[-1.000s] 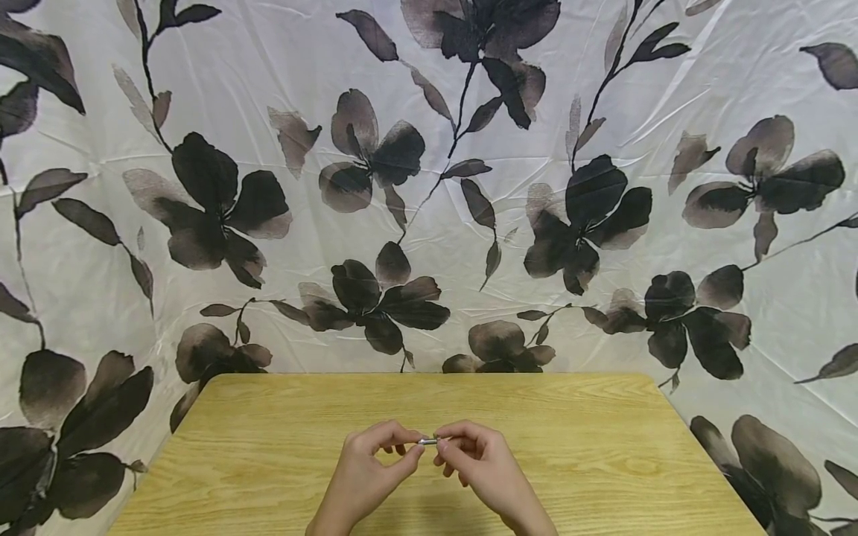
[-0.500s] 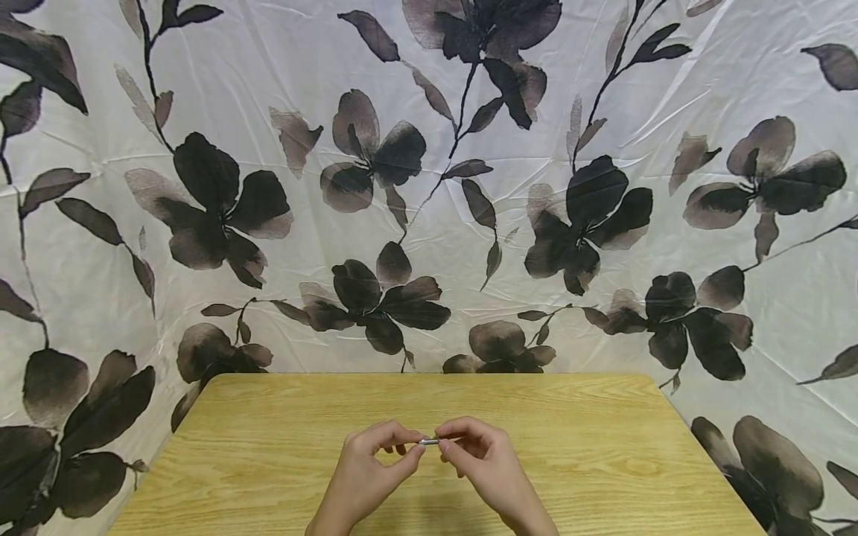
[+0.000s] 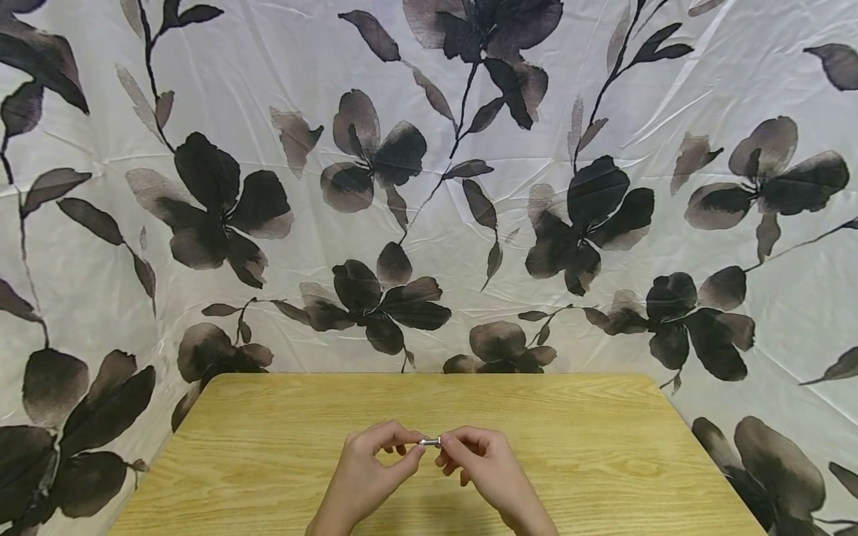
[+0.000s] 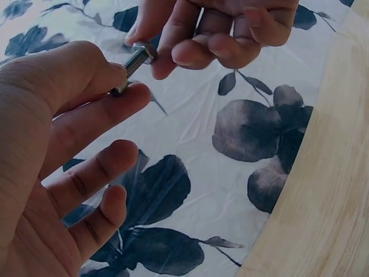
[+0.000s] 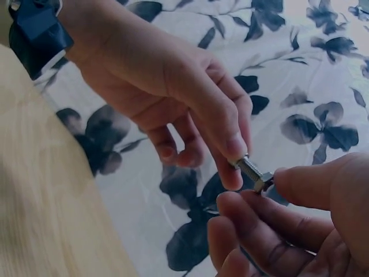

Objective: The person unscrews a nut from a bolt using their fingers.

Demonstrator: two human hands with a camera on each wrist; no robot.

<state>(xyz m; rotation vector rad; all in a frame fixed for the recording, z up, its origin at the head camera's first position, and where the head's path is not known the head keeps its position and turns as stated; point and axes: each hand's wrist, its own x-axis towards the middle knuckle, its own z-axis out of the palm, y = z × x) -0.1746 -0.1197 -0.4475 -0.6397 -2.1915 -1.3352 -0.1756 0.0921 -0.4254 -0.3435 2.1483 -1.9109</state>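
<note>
Silver bolt (image 4: pixel 136 62), visibly threaded along mid-length, hexagonal piece (image 5: pixel 264 182) at one end; held above the wooden table (image 3: pixel 268 417); left hand (image 3: pixel 371 465) pinches the opposite end; right hand (image 3: pixel 488 463) pinches the hexagonal piece.

Floral cloth (image 3: pixel 429 216) behind a wood-grain table (image 3: pixel 590 439)

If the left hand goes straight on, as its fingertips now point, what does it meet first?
Probably the silver hexagonal metal piece pinched by the right hand, on the silver threaded metal bolt that the left hand pinches; exact depth is uncertain.
</note>
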